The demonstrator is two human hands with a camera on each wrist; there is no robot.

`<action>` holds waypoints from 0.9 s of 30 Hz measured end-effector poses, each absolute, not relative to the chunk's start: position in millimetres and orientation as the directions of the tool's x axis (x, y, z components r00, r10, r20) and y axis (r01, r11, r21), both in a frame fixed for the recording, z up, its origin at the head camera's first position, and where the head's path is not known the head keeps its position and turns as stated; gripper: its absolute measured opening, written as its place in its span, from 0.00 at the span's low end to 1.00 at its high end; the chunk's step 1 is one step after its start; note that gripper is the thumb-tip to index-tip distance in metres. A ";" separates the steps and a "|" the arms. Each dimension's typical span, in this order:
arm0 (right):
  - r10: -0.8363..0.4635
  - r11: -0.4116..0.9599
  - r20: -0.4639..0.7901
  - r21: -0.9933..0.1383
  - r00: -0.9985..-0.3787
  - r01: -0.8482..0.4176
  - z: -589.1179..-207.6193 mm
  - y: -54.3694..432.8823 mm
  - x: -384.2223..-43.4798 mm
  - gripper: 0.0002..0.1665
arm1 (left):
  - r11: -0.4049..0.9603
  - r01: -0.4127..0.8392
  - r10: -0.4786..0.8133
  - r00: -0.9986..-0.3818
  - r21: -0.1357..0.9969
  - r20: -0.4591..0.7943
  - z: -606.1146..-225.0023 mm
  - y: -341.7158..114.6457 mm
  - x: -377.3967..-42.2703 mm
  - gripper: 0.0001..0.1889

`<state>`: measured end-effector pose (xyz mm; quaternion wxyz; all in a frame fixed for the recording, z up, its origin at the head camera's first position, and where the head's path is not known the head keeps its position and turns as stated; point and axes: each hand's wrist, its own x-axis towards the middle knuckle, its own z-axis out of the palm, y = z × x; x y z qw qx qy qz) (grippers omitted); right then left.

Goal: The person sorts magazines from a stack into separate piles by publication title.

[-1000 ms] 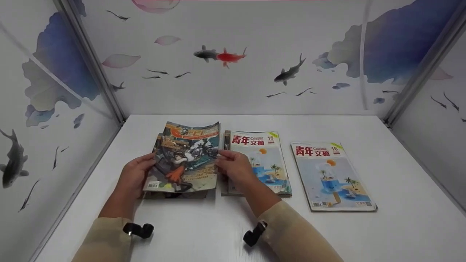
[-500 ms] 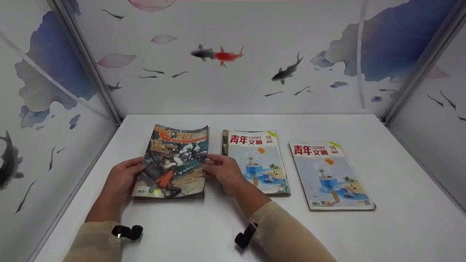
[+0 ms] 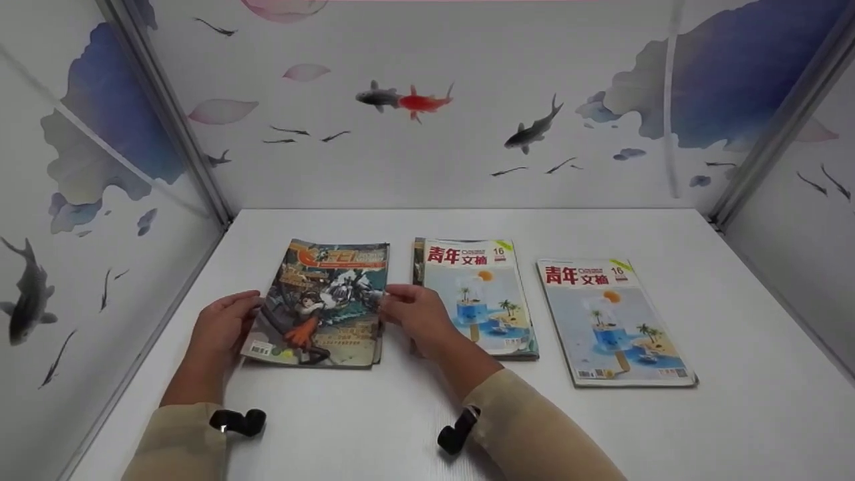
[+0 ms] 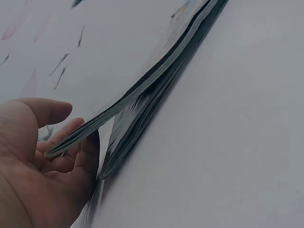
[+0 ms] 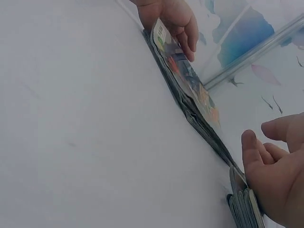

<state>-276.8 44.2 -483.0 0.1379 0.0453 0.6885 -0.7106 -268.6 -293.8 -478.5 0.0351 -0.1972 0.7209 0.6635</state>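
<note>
A dark, colourful comic magazine [image 3: 324,307] lies on another magazine at the table's left, its cover showing a figure in orange. My left hand [image 3: 224,331] is at its left edge; in the left wrist view, the fingers [image 4: 85,156] lie under the lifted edge of the top magazine [image 4: 156,71] and the thumb stands clear of it. At the right edge is my right hand [image 3: 421,317], its thumb and fingers apart in the right wrist view. The lower magazine [image 4: 137,128] is mostly hidden.
Beside the right hand lies a stack of magazines [image 3: 477,300] with a pale blue ice-lolly cover on top. Farther right, a matching magazine [image 3: 614,327] lies on the white table [image 3: 347,421]. Printed panels [image 3: 454,160] enclose the table at the back and sides.
The top comic magazine has come down leftward onto the one beneath, roughly lined up with it. Both hands moved left with it, and their grip on its edges has loosened.
</note>
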 end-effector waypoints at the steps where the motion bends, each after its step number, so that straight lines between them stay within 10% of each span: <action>1: -0.137 -0.032 -0.253 -0.965 -0.958 0.260 -483.4 45.0 -277.3 0.24 | 0.025 -0.322 -0.244 -0.920 0.946 -0.307 -478.3 -295.2 -268.7 0.29; 18: -0.137 -0.158 -0.206 -0.961 -0.969 0.226 -479.2 50.4 -276.7 0.24 | -0.180 -0.240 -0.191 -0.943 0.954 -0.273 -473.9 -286.6 -268.6 0.27; 27: -0.105 -0.004 -0.171 -0.985 -0.980 0.173 -474.0 79.7 -280.2 0.25 | -0.175 -0.200 -0.148 -0.963 0.964 -0.227 -469.5 -251.7 -275.8 0.27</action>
